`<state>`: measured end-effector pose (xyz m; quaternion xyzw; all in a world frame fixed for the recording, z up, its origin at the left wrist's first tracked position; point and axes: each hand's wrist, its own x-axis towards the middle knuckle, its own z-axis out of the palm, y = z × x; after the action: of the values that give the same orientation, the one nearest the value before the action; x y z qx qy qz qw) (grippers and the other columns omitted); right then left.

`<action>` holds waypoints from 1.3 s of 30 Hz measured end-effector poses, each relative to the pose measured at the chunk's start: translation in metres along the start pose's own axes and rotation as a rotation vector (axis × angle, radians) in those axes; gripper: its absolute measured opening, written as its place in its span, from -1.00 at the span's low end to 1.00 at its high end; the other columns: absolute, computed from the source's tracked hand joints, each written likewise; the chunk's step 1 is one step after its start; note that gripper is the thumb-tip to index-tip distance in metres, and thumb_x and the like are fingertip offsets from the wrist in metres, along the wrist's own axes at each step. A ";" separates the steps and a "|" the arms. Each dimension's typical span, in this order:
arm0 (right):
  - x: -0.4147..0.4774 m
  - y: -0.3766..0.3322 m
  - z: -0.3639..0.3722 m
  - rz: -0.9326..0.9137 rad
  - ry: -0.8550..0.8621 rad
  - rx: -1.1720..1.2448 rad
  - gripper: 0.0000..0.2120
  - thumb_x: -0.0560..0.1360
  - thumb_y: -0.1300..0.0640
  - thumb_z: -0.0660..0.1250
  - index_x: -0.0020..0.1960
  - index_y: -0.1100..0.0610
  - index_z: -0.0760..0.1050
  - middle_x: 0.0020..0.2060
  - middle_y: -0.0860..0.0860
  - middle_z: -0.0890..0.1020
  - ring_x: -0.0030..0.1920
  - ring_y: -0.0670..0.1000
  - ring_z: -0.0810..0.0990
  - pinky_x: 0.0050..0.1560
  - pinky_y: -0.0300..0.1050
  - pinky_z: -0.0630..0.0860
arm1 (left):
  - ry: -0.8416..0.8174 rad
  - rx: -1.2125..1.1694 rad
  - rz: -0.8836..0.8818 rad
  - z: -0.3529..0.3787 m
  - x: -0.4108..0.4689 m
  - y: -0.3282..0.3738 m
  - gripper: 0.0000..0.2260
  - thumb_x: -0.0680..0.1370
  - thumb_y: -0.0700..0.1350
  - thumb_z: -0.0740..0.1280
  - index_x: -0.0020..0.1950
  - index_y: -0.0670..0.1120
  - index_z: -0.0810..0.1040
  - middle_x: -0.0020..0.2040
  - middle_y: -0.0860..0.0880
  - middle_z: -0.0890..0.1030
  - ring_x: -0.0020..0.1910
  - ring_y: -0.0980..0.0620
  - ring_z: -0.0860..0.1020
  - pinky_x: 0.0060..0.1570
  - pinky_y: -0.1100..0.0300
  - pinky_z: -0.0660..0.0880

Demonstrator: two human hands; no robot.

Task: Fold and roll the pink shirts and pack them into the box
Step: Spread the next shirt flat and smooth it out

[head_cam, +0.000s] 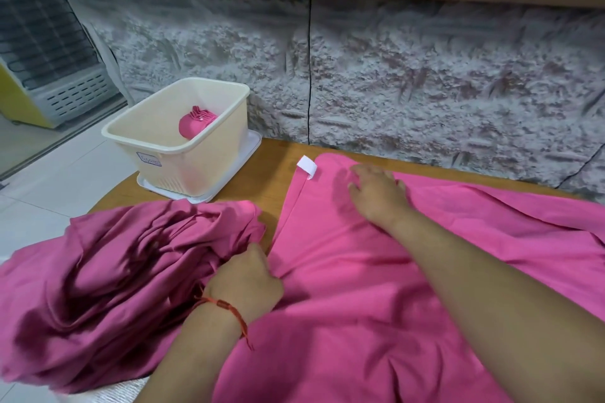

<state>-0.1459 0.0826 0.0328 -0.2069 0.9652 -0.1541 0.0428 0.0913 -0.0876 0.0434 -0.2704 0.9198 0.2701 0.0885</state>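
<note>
Shirt [360, 288] is laid out on the tabletop [271, 160]. Right hand [376, 193] presses flat near its top, fingers [363, 170] spread. Left hand [244, 278] pinches its left edge, right beside the pile [114, 271]. One roll [196, 124] sits in the box [196, 163].

you can read nothing here: the sticker [150, 159] on the front of the box [196, 157] carries blue handwriting too blurred to make out.

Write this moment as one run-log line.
left hand grips edge of spread shirt | right hand flat on spread shirt | box holds one rolled shirt | crumpled pink cloth heaped left
</note>
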 end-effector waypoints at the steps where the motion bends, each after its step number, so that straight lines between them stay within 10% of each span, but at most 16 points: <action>1: 0.005 0.001 -0.003 0.031 0.044 -0.010 -0.52 0.68 -0.08 0.18 0.58 -0.06 0.30 0.55 0.01 0.37 0.53 0.15 0.30 0.50 0.28 0.25 | -0.020 0.009 0.005 -0.005 -0.002 0.000 -0.75 0.38 -0.08 0.25 0.04 -0.05 0.40 -0.07 -0.05 0.61 0.05 -0.19 0.62 0.02 0.02 0.53; 9: 0.020 0.012 -0.004 0.081 0.086 0.047 -0.72 0.59 -0.07 0.36 0.29 -0.16 0.64 0.27 -0.02 0.60 0.36 0.13 0.42 0.38 0.17 0.37 | -0.190 0.172 -0.006 -0.015 -0.024 -0.001 -0.70 0.22 -0.01 0.12 -0.14 -0.07 0.47 -0.10 -0.09 0.64 0.01 -0.19 0.64 -0.07 0.11 0.52; 13: 0.026 0.015 0.002 -0.045 0.104 0.146 -0.86 0.60 0.01 0.40 0.10 -0.12 0.71 0.14 -0.08 0.64 0.24 0.10 0.51 0.34 0.15 0.45 | -0.241 0.207 -0.094 -0.013 -0.017 0.002 -0.73 0.48 0.01 0.21 -0.01 -0.09 0.63 0.04 -0.12 0.66 0.10 -0.15 0.64 0.06 0.09 0.58; 28: 0.028 0.015 0.044 -0.195 0.133 0.013 -0.60 0.71 -0.02 0.10 0.50 -0.10 0.46 0.45 -0.10 0.49 0.45 0.03 0.34 0.47 0.13 0.30 | 0.214 0.087 0.132 0.006 0.118 0.098 -0.71 0.69 -0.14 0.18 0.36 -0.23 0.46 0.30 -0.22 0.54 0.27 -0.20 0.52 0.20 0.02 0.46; 39: 0.027 0.018 0.048 -0.016 0.323 -0.087 -0.67 0.66 -0.09 0.16 0.31 -0.04 0.57 0.36 0.01 0.53 0.35 0.10 0.43 0.42 0.15 0.31 | 0.226 -0.148 -0.051 0.002 0.207 0.099 -0.73 0.57 0.01 0.32 0.08 -0.16 0.65 0.06 -0.15 0.67 0.05 -0.19 0.64 0.06 0.00 0.62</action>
<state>-0.1703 0.0738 -0.0192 -0.1889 0.9636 -0.1438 -0.1232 -0.1366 -0.1097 0.0223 -0.3283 0.8942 0.3028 -0.0291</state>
